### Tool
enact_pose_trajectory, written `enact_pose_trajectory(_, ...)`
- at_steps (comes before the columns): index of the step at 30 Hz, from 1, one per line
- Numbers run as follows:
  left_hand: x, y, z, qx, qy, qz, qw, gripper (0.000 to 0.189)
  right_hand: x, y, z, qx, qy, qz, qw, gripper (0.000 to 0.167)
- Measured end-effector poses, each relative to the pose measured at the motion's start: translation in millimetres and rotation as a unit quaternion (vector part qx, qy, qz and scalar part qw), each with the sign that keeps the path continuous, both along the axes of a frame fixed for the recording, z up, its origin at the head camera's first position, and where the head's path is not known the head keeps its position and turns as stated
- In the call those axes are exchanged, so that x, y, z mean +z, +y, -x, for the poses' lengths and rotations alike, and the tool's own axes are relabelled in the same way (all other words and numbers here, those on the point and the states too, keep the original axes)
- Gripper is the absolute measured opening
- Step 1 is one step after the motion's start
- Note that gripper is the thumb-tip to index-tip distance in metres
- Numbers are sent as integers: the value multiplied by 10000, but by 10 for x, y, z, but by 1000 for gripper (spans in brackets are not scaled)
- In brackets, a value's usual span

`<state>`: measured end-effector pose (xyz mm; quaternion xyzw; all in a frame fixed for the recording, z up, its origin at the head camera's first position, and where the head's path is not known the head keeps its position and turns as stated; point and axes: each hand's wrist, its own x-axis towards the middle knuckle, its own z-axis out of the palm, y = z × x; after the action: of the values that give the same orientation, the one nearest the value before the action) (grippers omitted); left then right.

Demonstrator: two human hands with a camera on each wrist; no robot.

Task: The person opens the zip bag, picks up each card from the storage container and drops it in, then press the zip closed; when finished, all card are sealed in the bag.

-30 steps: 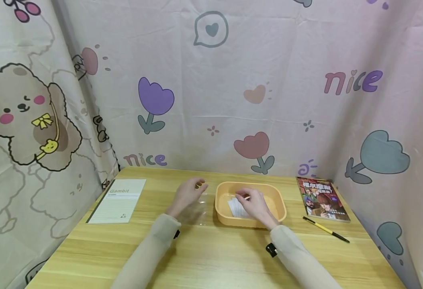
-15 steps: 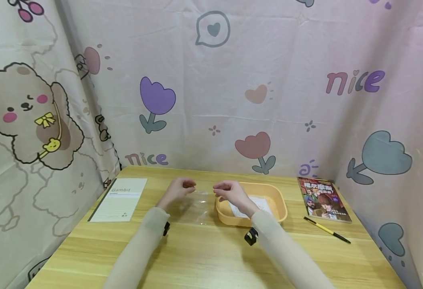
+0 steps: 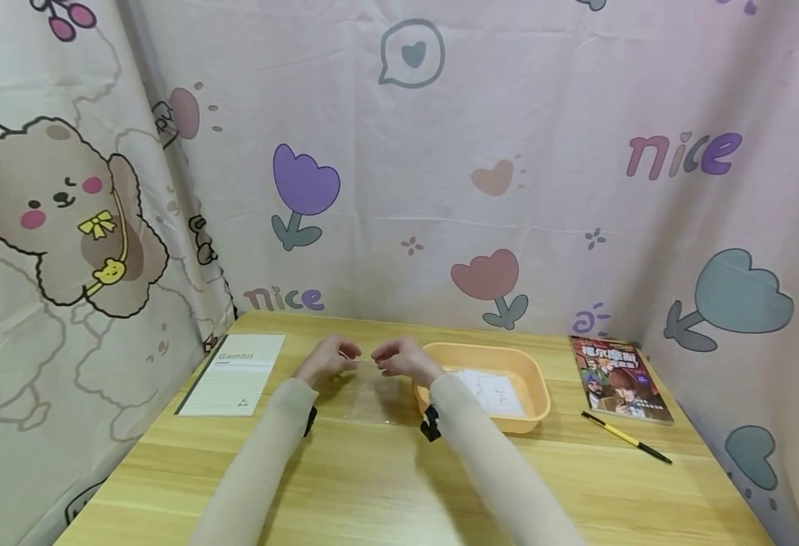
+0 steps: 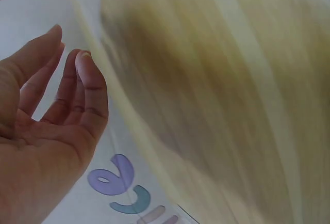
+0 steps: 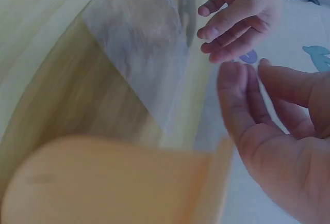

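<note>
A see-through plastic bag or sleeve [image 3: 375, 398] lies flat on the table, and its corner shows as a pale sheet [image 5: 139, 33] in the right wrist view. Above its far edge my left hand [image 3: 331, 358] hovers with loosely bent fingers and nothing between them, as the left wrist view of that hand [image 4: 56, 126] shows. Facing it, my right hand [image 3: 406, 359] has its fingers softly curved, thumb apart, holding nothing visible. A small gap separates the two hands. Beside the right forearm, the orange plastic basket [image 3: 534, 383] contains white paper cards [image 3: 498, 394] with faint print.
To the left lies a white notebook [image 3: 235, 375] marked "Gambit". On the right are a comic-style magazine [image 3: 621, 379] and a yellow-and-black pen [image 3: 626, 437]. A printed curtain [image 3: 399, 189] hangs behind the wooden table [image 3: 372, 485].
My right hand has moved left from over the cards in the basket to the plastic bag's far edge. My left hand has drawn back slightly to the left. The cards remain in the basket.
</note>
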<state>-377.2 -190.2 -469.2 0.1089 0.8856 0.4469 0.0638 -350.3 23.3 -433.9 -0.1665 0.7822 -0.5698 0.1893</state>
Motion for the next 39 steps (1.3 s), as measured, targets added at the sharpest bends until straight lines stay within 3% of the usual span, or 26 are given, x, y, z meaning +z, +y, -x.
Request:
enact_pose_trajectory(5, -27, 6, 45, -77, -127, 30, 9999, 34, -59, -96, -55, 223, 124, -615, 9978, 35)
enact_pose_trajectory(11, -66, 35, 99, -141, 49, 440, 9989, 38, -157, -151, -112, 159, 486, -1231, 9911, 34)
enact_pose_trajectory(17, -101, 43, 118, -158, -19, 711, 9973, 32, -261, -197, -148, 114, 383, -1369, 9898, 37)
enact_pose_trajectory(27, -122, 3, 80, -640, 106, 627, 9959, 10, -403, -258, -231, -205, 384, -797, 9959, 46)
enact_pose_trajectory(33, -32, -51, -24, -858, -95, 299, 9958, 8, -449, -272, -268, -737, -185, -42, 9971, 65)
enact_pose_trajectory(39, 64, -144, -128, -1117, 39, 220, 9935, 11, -468, -272, -298, -975, -478, 499, 9928, 36)
